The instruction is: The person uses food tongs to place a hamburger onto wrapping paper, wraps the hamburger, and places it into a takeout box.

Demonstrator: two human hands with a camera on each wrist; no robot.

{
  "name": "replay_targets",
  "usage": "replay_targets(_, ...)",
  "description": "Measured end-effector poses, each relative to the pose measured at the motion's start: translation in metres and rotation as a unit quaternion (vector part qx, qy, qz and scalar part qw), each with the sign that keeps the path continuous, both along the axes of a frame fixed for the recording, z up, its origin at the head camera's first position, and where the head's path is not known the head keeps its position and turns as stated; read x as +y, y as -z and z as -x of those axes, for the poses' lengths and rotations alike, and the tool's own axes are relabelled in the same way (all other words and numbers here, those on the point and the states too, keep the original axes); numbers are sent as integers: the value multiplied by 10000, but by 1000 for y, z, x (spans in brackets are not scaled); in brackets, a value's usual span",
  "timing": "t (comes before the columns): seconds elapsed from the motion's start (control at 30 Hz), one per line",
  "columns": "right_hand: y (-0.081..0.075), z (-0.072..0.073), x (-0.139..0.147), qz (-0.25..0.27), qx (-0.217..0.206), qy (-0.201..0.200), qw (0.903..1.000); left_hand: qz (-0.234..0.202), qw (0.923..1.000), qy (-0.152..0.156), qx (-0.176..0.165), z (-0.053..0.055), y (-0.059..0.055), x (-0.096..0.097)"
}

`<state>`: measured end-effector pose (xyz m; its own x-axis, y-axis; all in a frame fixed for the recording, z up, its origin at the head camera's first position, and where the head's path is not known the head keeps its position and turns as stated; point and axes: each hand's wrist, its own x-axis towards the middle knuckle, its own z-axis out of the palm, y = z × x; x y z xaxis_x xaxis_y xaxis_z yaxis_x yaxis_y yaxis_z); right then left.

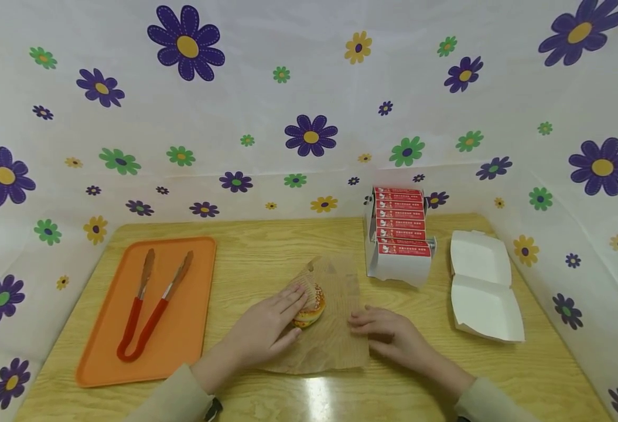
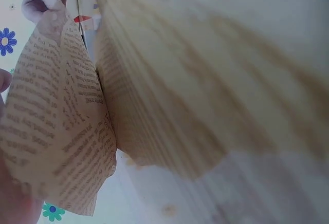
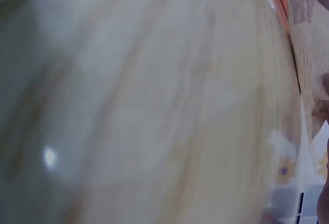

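Observation:
A toy-like burger (image 1: 309, 319) with a seeded bun lies on brown printed wrapping paper (image 1: 340, 343), its left part covered by a fold of that paper. My left hand (image 1: 266, 322) rests on this fold with fingers extended over the burger. At the sheet's right edge, my right hand (image 1: 400, 340) pinches the paper between curled fingers and thumb. The left wrist view shows the lifted, text-printed paper (image 2: 56, 131) and the right hand (image 2: 43, 0) at its far edge. In the right wrist view, only a strip of paper (image 3: 308, 44) shows beside the tabletop.
An orange tray (image 1: 182, 340) on the left carries red-handled tongs (image 1: 131, 322). Behind my right hand stands a dispenser with a roll of red-and-white labels (image 1: 403, 249). An opened white clamshell box (image 1: 485, 305) lies at the right. Flower-patterned sheeting (image 1: 266, 94) encloses the wooden table (image 1: 256, 246).

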<state>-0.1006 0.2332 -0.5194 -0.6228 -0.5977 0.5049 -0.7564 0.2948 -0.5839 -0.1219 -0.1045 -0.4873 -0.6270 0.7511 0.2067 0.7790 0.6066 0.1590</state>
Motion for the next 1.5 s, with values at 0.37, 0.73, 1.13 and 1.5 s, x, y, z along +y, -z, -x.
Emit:
replay_targets(0.37,-14,7,-19,704,-597,-17,9957,-179,9998,39,29,0,0,-1)
replay_targets(0.73,-30,23,-44,663,-1090,721,9892,-658,9963,-128,-531,0,1,-2)
replay_targets(1.13,-36,44,-79,1090,-1954,1496,9631,-752,9944,-156,-721,0,6,-5)
replay_targets(1.5,-24,60,-106,1582,-2421,1939,9374,-1474,9764,-447,-1515,-2,6,-8)
